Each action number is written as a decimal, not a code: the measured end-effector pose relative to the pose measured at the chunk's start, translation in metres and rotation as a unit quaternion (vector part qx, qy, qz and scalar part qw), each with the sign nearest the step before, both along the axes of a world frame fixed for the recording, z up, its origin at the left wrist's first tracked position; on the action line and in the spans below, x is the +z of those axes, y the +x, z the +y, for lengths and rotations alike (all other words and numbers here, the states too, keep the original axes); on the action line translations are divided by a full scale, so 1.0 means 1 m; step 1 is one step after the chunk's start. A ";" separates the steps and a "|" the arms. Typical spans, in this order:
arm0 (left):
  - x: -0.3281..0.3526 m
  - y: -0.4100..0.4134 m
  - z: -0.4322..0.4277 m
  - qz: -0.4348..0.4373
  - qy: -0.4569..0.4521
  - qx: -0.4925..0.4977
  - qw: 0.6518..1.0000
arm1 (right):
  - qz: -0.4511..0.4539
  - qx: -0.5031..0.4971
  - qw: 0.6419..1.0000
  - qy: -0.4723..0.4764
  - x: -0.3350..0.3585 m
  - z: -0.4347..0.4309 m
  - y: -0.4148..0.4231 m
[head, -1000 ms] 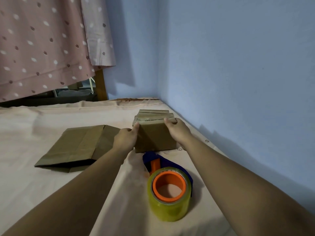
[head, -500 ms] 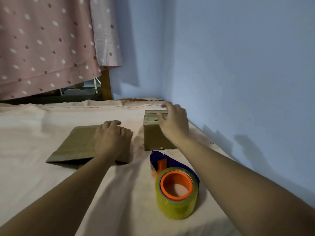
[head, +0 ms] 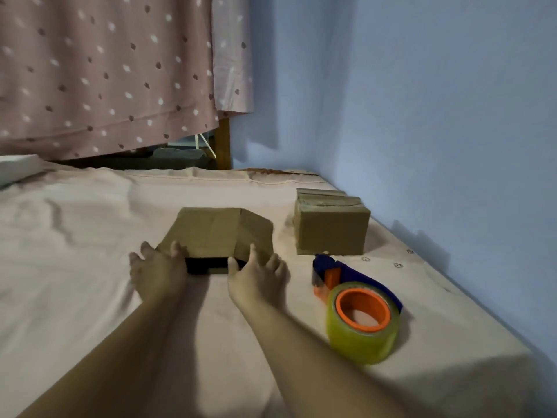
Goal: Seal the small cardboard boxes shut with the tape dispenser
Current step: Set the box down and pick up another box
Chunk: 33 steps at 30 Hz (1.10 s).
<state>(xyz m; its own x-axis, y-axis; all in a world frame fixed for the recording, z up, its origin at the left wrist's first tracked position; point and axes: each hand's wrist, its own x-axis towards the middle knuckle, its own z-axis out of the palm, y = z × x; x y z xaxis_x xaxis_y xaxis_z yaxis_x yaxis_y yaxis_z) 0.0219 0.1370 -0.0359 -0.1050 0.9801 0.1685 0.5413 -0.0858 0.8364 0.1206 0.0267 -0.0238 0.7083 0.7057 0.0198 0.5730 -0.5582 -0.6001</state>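
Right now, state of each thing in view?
Flattened brown cardboard box: lying flat, unassembled.
Assembled brown cardboard box: upright, flaps closed.
Blue-and-orange tape dispenser: lying on bed, unheld.
Left hand: open, touching flattened box.
Right hand: open, touching flattened box.

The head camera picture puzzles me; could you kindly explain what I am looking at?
There is no machine here. A person wears one camera on the head, looking forward and down, so the hands in view are their own. On the bed sheet lie a flattened cardboard box, a made-up box by the wall, and a tape dispenser with a yellowish roll. The left hand, fingers spread, touches the flattened box's near edge. The right hand is on it too, though blur hides whether it grips.
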 end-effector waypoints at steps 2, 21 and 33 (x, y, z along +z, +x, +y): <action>0.002 -0.003 -0.001 -0.007 -0.004 -0.028 1.000 | -0.056 -0.011 0.998 0.002 -0.009 -0.001 -0.003; -0.005 -0.034 -0.028 -0.169 0.066 -0.098 0.978 | 0.051 -0.110 0.940 0.318 -0.014 -0.008 0.004; 0.003 -0.037 -0.064 -0.151 0.188 -0.127 0.962 | 0.174 -0.008 0.884 0.433 -0.006 -0.015 -0.005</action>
